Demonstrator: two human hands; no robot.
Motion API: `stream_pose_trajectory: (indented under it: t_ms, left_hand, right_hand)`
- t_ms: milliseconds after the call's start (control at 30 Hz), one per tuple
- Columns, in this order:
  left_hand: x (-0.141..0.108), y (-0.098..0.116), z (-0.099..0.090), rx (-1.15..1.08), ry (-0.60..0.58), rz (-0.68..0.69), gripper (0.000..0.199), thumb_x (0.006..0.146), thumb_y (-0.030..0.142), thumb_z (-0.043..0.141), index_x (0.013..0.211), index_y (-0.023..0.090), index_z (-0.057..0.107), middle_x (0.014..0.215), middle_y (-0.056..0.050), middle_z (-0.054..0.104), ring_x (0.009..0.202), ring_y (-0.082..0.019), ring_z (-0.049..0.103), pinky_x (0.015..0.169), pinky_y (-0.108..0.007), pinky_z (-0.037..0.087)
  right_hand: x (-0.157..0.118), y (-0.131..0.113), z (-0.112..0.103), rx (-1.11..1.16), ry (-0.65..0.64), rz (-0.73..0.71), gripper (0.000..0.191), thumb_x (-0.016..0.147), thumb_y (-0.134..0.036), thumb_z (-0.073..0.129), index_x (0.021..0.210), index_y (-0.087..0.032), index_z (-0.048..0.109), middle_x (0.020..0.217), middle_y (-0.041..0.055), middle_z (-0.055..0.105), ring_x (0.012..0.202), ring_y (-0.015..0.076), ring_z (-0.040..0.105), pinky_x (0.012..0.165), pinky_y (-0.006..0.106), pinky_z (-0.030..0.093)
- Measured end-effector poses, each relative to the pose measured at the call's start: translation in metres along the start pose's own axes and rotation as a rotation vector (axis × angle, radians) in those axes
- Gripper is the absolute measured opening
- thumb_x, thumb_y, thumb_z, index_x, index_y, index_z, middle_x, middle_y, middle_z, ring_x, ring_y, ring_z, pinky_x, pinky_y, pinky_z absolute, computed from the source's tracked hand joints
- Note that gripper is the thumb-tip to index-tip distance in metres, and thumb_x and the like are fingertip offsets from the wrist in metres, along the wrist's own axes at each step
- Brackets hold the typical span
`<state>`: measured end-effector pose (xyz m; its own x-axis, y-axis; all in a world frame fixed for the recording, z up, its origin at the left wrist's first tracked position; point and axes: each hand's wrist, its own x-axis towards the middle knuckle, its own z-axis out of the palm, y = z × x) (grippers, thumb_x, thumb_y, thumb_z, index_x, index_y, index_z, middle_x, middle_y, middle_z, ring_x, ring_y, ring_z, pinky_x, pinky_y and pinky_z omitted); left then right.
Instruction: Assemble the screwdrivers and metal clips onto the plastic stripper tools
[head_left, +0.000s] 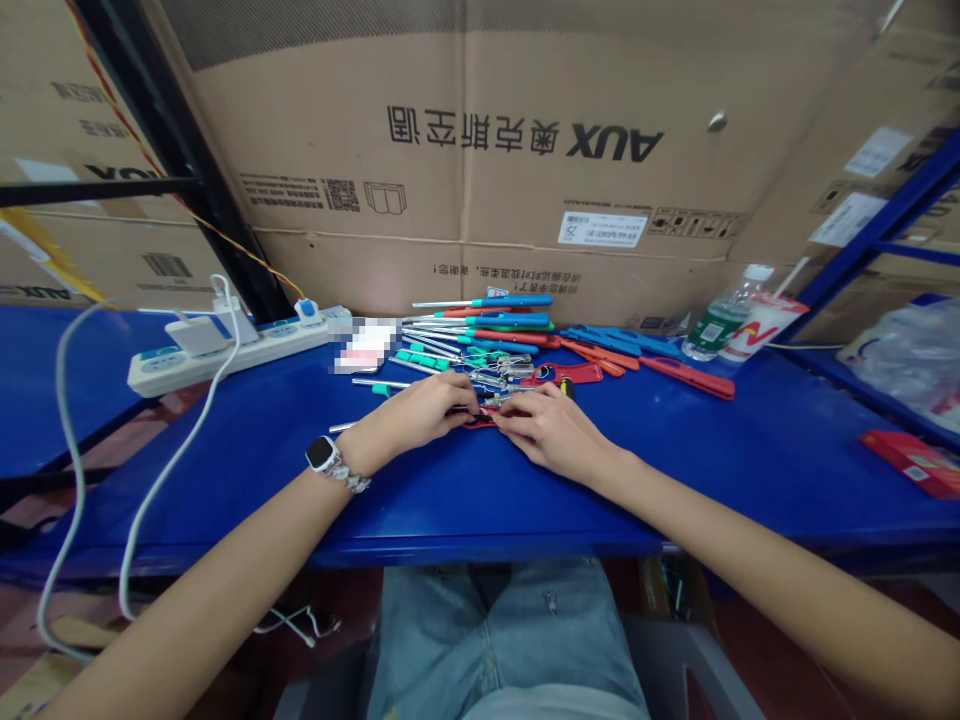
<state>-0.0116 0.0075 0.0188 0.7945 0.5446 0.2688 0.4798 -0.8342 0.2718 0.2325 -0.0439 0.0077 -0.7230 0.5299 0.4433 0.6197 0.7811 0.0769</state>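
Red piece (480, 424), just on the near side of the rod pile (516, 320): I see the left hand (426, 412) and right hand (553, 430) pinching it narrowly from opposite sides, probably to steady something so small. It looks red with a dark part; fingers hide its full shape.

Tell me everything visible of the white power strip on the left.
The white power strip is long and plastic-looking, with blue socket panels on top. It lies slantwise at the left of the blue table. A white adapter is plugged in toward its left end, a blue-and-white plug toward its right.
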Motion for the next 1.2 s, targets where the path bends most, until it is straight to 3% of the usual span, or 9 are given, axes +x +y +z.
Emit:
stream_pose_trajectory:
  t_ms: [200, 467, 633, 867, 1033, 1200]
  left_hand:
    - [-0.002, 0.006, -0.004, -0.025, 0.002, 0.045, 0.017, 0.099, 0.022, 0.059, 0.099, 0.018, 0.076, 0.108, -0.009, 0.071, 0.097, -0.021, 0.066, 0.089, -0.037, 0.053]
    - [-0.007, 0.026, -0.003, 0.124, 0.031, 0.103, 0.029, 0.103, 0.024, 0.050, 0.099, 0.017, 0.078, 0.116, -0.013, 0.070, 0.103, -0.026, 0.064, 0.094, -0.045, 0.052]
    - [-0.011, 0.030, -0.003, 0.245, 0.101, 0.105, 0.025, 0.101, 0.031, 0.058, 0.110, 0.019, 0.077, 0.116, -0.012, 0.067, 0.102, -0.028, 0.061, 0.089, -0.046, 0.053]
    - [-0.008, 0.030, 0.004, 0.203, 0.068, 0.132, 0.033, 0.107, 0.026, 0.047, 0.098, 0.017, 0.077, 0.108, -0.011, 0.064, 0.097, -0.023, 0.059, 0.085, -0.039, 0.051]
    - [-0.008, 0.032, 0.006, 0.179, 0.093, 0.109, 0.031, 0.106, 0.024, 0.047, 0.096, 0.016, 0.076, 0.106, -0.010, 0.064, 0.096, -0.022, 0.059, 0.084, -0.038, 0.052]
    - [-0.008, 0.034, 0.006, 0.177, 0.103, 0.091, 0.028, 0.106, 0.023, 0.049, 0.096, 0.016, 0.075, 0.106, -0.010, 0.063, 0.095, -0.022, 0.060, 0.084, -0.038, 0.052]
  right_hand:
    - [-0.003, 0.001, -0.009, 0.011, -0.096, -0.037, 0.030, 0.105, -0.019, 0.048, 0.121, -0.016, 0.072, 0.115, 0.0132, 0.073, 0.098, 0.0235, 0.066, 0.082, 0.039, 0.040]
    - [-0.007, -0.004, -0.015, 0.133, -0.126, 0.053, 0.030, 0.102, -0.023, 0.053, 0.125, -0.018, 0.071, 0.119, 0.0146, 0.069, 0.108, 0.0258, 0.064, 0.089, 0.042, 0.045]
    - [-0.008, -0.002, -0.015, 0.164, -0.140, 0.080, 0.031, 0.102, -0.024, 0.053, 0.126, -0.018, 0.071, 0.119, 0.0148, 0.067, 0.106, 0.0252, 0.063, 0.089, 0.043, 0.045]
    - [-0.008, -0.001, -0.020, 0.218, -0.174, 0.078, 0.028, 0.103, -0.027, 0.053, 0.121, -0.019, 0.073, 0.126, 0.0145, 0.064, 0.114, 0.0266, 0.060, 0.093, 0.045, 0.046]
    - [0.005, 0.015, -0.021, 0.206, -0.098, 0.229, 0.028, 0.103, -0.023, 0.050, 0.123, -0.020, 0.070, 0.120, 0.0123, 0.065, 0.113, 0.0268, 0.060, 0.093, 0.047, 0.046]
    - [0.036, 0.036, -0.019, 0.107, -0.285, 0.285, 0.012, 0.092, -0.021, 0.066, 0.100, -0.019, 0.075, 0.108, 0.0117, 0.069, 0.109, 0.0309, 0.061, 0.089, 0.045, 0.046]
